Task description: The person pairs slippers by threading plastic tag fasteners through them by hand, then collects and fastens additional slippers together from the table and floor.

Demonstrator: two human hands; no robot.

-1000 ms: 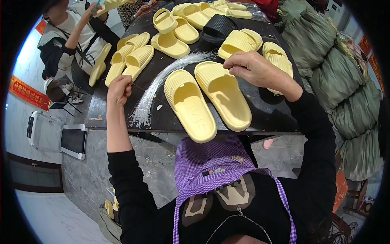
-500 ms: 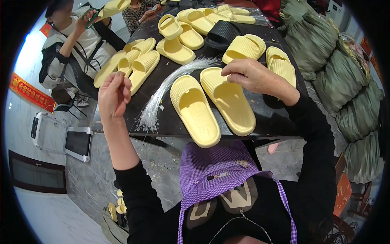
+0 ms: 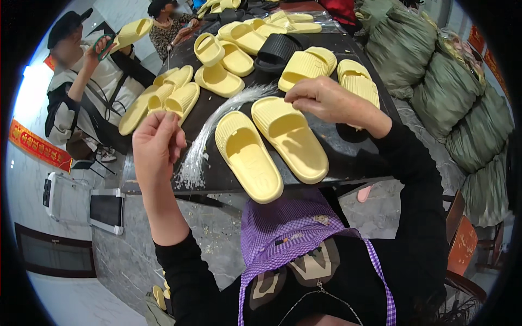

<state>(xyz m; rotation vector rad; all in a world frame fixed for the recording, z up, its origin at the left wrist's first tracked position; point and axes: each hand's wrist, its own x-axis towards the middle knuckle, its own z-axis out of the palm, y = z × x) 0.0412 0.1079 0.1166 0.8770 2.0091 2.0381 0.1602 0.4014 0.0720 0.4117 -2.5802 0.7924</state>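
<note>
Two pale yellow slide slippers lie side by side at the near table edge, toes pointing away: a left slipper [image 3: 253, 168] and a right slipper [image 3: 299, 146]. My right hand [image 3: 329, 100] is closed in a pinch by the outer side of the right slipper's strap; whatever its fingertips hold is too small to make out. Out to the left, my left hand [image 3: 159, 142] is raised with thumb and fingers pressed together, and no object shows clearly between them. A bundle of clear thin plastic strands [image 3: 197, 146] curves across the table between my left hand and the slippers.
More yellow slippers [image 3: 217, 79] and a black slipper [image 3: 277, 50] cover the far part of the dark table [image 3: 348, 163]. At the far left a person [image 3: 89, 70] holds green-handled scissors [image 3: 104, 46] and a yellow slipper. Large green sacks [image 3: 448, 98] line the right side.
The whole view has shifted slightly, so the table and slippers appear farther left. Both my hands keep nearly the same pinched poses; the pair of slippers stays in place on the table.
</note>
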